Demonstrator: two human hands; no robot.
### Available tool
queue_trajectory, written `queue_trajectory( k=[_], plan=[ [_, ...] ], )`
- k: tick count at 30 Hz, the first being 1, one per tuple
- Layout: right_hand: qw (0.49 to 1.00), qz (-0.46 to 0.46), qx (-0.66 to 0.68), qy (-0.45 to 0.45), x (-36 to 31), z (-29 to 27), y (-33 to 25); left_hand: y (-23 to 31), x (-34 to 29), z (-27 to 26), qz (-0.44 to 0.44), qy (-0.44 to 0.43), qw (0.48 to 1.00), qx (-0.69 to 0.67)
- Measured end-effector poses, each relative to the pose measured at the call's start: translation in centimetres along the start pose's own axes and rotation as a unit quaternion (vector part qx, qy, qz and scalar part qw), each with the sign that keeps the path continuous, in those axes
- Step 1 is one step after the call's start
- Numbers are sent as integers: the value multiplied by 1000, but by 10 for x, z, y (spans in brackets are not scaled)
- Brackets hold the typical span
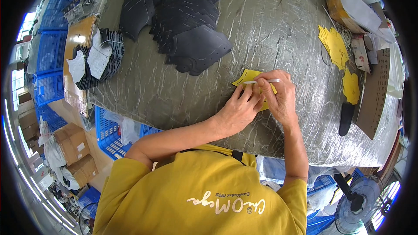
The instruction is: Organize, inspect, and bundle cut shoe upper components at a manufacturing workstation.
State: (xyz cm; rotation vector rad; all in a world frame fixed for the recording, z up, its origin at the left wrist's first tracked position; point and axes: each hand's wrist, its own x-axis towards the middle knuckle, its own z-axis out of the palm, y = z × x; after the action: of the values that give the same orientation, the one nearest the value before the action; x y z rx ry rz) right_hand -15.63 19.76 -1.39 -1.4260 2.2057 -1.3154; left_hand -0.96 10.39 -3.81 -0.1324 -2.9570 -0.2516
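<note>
My left hand (pixel 238 109) lies with fingers stretched out on a yellow template (pixel 249 76), pressing it to the table. In my right hand (pixel 282 96) is a slim white pen (pixel 271 81), its tip pointing left near the template's middle, close to my left fingertips. Both hands cover much of the template. A thin dark edge shows along its left side; what lies under it is mostly hidden. Beyond my hands, at the upper left, black cut pieces (pixel 198 48) with short pale marks lie in overlapping stacks.
The table (pixel 278 30) has a crinkled, shiny cover. Tied dark pieces (pixel 111 56) lie at its left edge. More yellow templates (pixel 334 48), a black flat piece (pixel 346 119) and a cardboard sheet (pixel 375 93) are at right. Blue crates (pixel 109 135) and a fan (pixel 359 202) stand below table height.
</note>
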Motion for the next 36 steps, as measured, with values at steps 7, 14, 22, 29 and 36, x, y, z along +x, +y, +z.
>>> queue_trajectory(
  k=[7,14,22,29,36],
  plan=[
    [999,-17,-13,-32,6,7,0,-2,1,-2,9,-12,1000,-6],
    [995,-47,-86,-2,15,2,10,-4,3,-5,1,9,1000,-9],
    [993,-65,-92,16,17,2,14,-6,4,-7,-2,17,1000,-24],
    [991,-34,-108,69,13,-3,14,-6,7,-9,-4,18,999,-37],
    [980,67,-129,133,-32,-32,22,-11,12,-17,-10,-27,997,-75]
  ],
)
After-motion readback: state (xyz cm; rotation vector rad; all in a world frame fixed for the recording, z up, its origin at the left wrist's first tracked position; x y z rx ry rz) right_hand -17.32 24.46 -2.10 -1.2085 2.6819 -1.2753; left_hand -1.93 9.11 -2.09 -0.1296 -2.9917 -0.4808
